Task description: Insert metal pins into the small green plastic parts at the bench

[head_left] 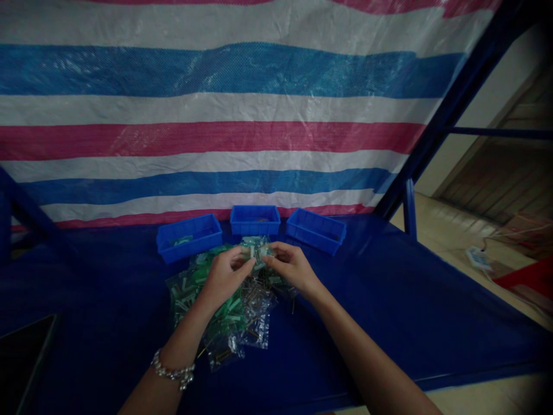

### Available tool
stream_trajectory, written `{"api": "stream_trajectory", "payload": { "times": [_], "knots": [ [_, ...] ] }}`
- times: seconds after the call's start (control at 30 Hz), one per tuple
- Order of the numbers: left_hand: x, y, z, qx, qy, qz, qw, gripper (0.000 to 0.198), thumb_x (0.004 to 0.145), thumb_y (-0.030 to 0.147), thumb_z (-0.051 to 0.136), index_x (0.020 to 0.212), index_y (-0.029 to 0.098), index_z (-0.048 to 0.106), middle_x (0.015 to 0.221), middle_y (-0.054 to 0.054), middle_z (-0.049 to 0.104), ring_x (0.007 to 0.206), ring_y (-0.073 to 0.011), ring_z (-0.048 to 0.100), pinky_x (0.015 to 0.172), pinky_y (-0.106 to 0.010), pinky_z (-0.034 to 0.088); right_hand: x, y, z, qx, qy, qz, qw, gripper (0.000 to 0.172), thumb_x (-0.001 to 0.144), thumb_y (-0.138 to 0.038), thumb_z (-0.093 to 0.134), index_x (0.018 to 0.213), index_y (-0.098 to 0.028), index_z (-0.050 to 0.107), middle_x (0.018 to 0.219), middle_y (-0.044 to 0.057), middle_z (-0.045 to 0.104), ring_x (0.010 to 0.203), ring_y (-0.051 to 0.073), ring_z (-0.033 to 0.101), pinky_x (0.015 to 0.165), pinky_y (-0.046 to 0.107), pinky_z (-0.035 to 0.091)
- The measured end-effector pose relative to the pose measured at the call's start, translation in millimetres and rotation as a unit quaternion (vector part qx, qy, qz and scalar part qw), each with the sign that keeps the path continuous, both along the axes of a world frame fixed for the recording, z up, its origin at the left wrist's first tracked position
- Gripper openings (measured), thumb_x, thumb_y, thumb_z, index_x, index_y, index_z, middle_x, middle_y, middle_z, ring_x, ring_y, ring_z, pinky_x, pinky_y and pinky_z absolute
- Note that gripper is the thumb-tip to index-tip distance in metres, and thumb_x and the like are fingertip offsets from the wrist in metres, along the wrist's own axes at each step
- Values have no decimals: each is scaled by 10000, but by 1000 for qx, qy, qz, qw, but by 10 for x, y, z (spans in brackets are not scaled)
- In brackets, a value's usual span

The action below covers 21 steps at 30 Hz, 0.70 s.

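Between my two hands is a small clear plastic bag [256,249] with pale green pieces inside. My left hand [228,272] pinches its left side between thumb and fingers. On the other side my right hand [292,266] grips it the same way. Below the hands lies a heap of clear bags with green pieces [231,311], partly covered by my left hand and forearm. Beside that heap, under the held bag, are bags with thin brass-coloured screws or pins [258,297]; their exact kind is too small to tell.
Three blue bins stand along the back: a left bin [190,245] with some green pieces, a middle bin [254,225] and a right bin [315,239] with small dark contents. The blue table [389,300] ends at a striped sheet [216,138]. A dark flat panel [26,357] lies front left.
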<state>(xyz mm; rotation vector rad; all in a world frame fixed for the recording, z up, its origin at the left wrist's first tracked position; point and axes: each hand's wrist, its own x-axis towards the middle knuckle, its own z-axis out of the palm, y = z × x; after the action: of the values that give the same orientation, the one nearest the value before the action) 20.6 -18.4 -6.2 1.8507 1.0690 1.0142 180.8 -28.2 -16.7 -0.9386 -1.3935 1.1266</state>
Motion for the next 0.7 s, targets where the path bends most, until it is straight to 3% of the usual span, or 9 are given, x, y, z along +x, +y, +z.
{"api": "stream_trajectory", "payload": {
  "times": [0.13, 0.2, 0.33, 0.43, 0.53, 0.7],
  "knots": [
    [-18, -19, 21, 122, 78, 97, 985, 164, 691, 319, 558, 670, 157, 582, 587, 22, 516, 534, -93, 462, 511, -211, 360, 17, 9, -28, 15, -12, -21, 1000, 240, 641, -351, 622, 777, -155, 603, 594, -14, 545, 518, 90, 462, 509, 228, 354],
    [-22, -27, 38, 132, 79, 118, 981, 181, 687, 338, 559, 642, 162, 564, 518, 47, 439, 484, -78, 405, 476, -203, 316, 26, 15, -41, 26, -26, -35, 999, 247, 640, -344, 625, 799, -155, 613, 609, -7, 555, 532, 98, 468, 525, 236, 365],
    [-6, -34, 66, -10, -19, 55, 998, 225, 722, 321, 502, 862, 152, 552, 483, 49, 492, 411, -82, 443, 441, -208, 326, 31, 13, -43, 67, -56, -53, 995, 227, 673, -311, 602, 854, -178, 635, 736, 25, 601, 603, 120, 498, 572, 253, 386],
    [4, -41, 89, -114, -127, 2, 985, 290, 719, 278, 467, 960, 128, 527, 611, -23, 630, 443, -117, 540, 484, -244, 385, 26, -5, -23, 102, -91, -56, 989, 192, 716, -279, 563, 870, -199, 646, 799, 40, 605, 646, 128, 500, 570, 246, 384],
    [-8, -50, 113, -152, -210, -17, 966, 283, 703, 247, 443, 912, 103, 568, 691, -74, 670, 525, -155, 599, 539, -270, 409, 26, -26, -3, 132, -126, -61, 981, 195, 731, -237, 543, 891, -211, 650, 802, 41, 592, 659, 128, 493, 548, 232, 369],
    [-31, -66, 144, -186, -280, -27, 941, 265, 698, 262, 438, 759, 99, 637, 687, -72, 674, 610, -177, 606, 585, -298, 465, 37, -38, 3, 179, -150, -51, 971, 253, 737, -135, 474, 897, -218, 652, 829, 43, 581, 707, 135, 506, 576, 237, 375]
  ]
}}
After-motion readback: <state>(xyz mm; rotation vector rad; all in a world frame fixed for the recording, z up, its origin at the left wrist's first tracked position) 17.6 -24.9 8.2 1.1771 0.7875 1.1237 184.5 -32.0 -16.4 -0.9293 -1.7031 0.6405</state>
